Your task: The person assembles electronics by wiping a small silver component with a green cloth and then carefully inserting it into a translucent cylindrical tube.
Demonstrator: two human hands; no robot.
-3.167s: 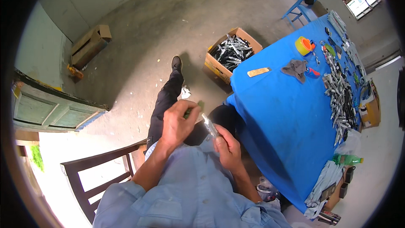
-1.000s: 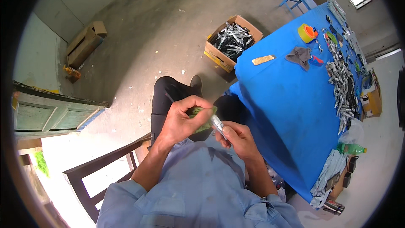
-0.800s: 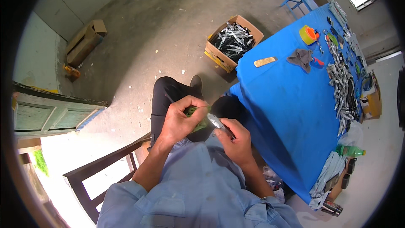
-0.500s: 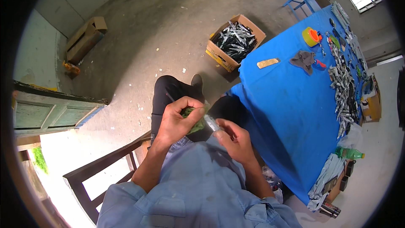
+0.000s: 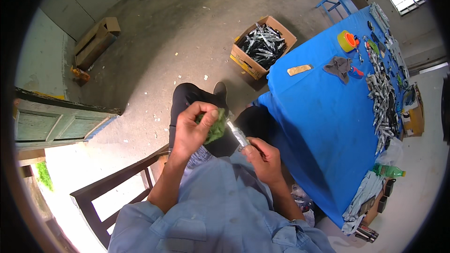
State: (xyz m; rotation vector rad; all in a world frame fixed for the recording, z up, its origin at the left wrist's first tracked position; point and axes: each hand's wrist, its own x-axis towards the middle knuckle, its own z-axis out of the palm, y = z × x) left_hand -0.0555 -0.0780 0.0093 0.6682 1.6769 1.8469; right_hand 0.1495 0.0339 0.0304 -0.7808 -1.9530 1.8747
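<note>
Above my lap, my left hand (image 5: 192, 129) is closed around a crumpled green cloth (image 5: 216, 129), which bulges out past the thumb. Between the fingers of my right hand (image 5: 263, 157) sits a slim silver tool (image 5: 238, 135), gripped by its lower end. It slants up and to the left, and its narrow tip lies close beside the green cloth. I cannot make out exactly what kind of tool it is. Whether the tip touches the cloth is also unclear.
To the right stands a table with a blue cover (image 5: 323, 112). On it are a long pile of silver and black pieces (image 5: 382, 98), a grey rag (image 5: 337, 67) and yellow-orange tape (image 5: 347, 41). A cardboard box (image 5: 246, 62) of similar pieces is on the floor ahead.
The left hand has drawn slightly up and left with the cloth, off the silver tool. More of the tool's length and its narrow tip now show.
</note>
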